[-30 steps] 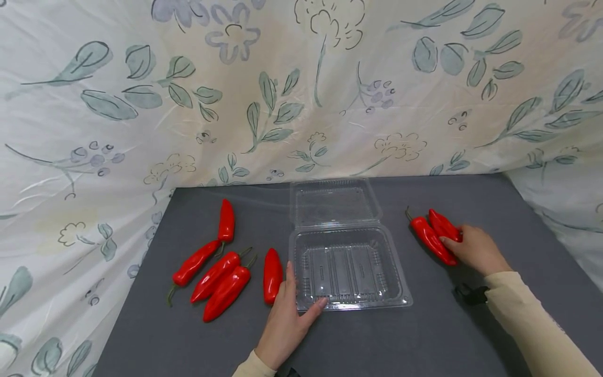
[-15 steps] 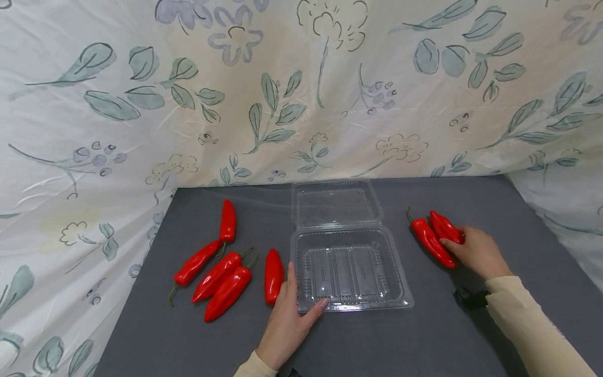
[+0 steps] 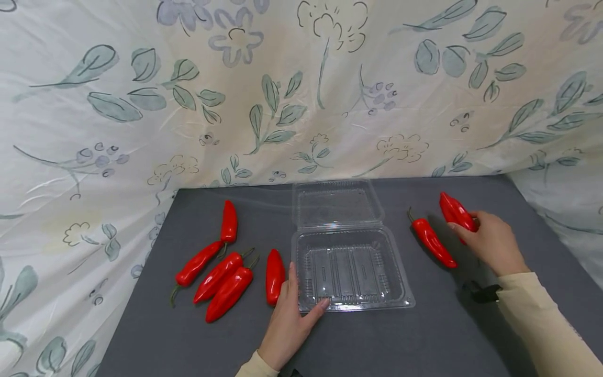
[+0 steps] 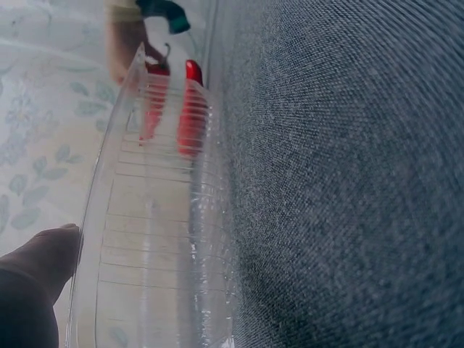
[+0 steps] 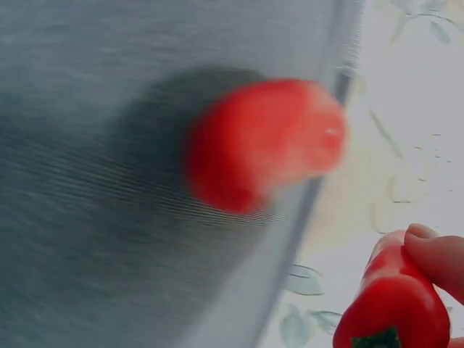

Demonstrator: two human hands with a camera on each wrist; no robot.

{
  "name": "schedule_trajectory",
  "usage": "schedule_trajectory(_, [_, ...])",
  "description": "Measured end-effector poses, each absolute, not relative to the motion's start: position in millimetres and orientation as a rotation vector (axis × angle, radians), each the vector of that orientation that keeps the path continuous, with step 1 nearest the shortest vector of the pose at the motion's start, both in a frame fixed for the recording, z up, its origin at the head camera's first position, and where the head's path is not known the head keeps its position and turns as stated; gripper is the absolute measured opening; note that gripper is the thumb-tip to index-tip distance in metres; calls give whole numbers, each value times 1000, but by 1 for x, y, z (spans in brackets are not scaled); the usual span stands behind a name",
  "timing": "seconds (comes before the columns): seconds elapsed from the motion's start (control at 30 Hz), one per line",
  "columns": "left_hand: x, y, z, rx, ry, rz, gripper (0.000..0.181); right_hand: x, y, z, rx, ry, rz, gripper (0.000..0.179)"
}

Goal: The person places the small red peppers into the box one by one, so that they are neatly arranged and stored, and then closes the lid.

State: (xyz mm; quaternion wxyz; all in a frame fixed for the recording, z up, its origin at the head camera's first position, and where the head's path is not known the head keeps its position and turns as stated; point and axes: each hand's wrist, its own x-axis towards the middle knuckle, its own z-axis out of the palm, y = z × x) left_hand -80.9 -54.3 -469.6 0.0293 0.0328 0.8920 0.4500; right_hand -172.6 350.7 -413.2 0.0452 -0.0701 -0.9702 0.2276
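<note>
In the head view my right hand [image 3: 494, 241] grips a red chili pepper [image 3: 454, 209] by its near end, thumb on its side, raised over the right of the table. The right wrist view shows the held pepper [image 5: 395, 312] with its green stem end facing the camera. Left of that hand lies another red pepper [image 3: 431, 241]. My left hand [image 3: 287, 327] rests at the near left corner of a clear plastic clamshell box [image 3: 400, 298], its fingers extended along the left side and its thumb [image 4: 58, 246] touching the rim.
The box's lid [image 3: 336, 204] lies folded back behind it. Several red peppers [image 3: 228, 293] lie left of the box, one pepper [image 3: 275, 277] close by its left side. A floral cloth [image 3: 301, 104] hangs behind the grey table [image 3: 367, 340].
My right hand has lifted its pepper off the table and moved it slightly right and away from the other one. The left hand and the box stay in place.
</note>
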Motion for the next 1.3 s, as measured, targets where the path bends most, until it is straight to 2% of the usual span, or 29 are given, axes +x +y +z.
schedule_trajectory(0.3, [-80, -55, -469, 69, 2714, 1387, 105, -169, 329, -377, -166, -2877, 734, 77])
schedule_trajectory(0.73, [-80, -54, -469, 72, 2691, 1405, 104, -160, 269, -329, 83, -3004, 868, 81])
schedule_trajectory(1.07, [-80, -54, -471, 128, 2712, 1413, 105, -161, 231, -320, 390, -3006, 937, 68])
schedule_trajectory(1.3, [-81, -55, -470, 142, 2752, 1412, 104, -167, 208, -331, 589, -3038, 967, 52])
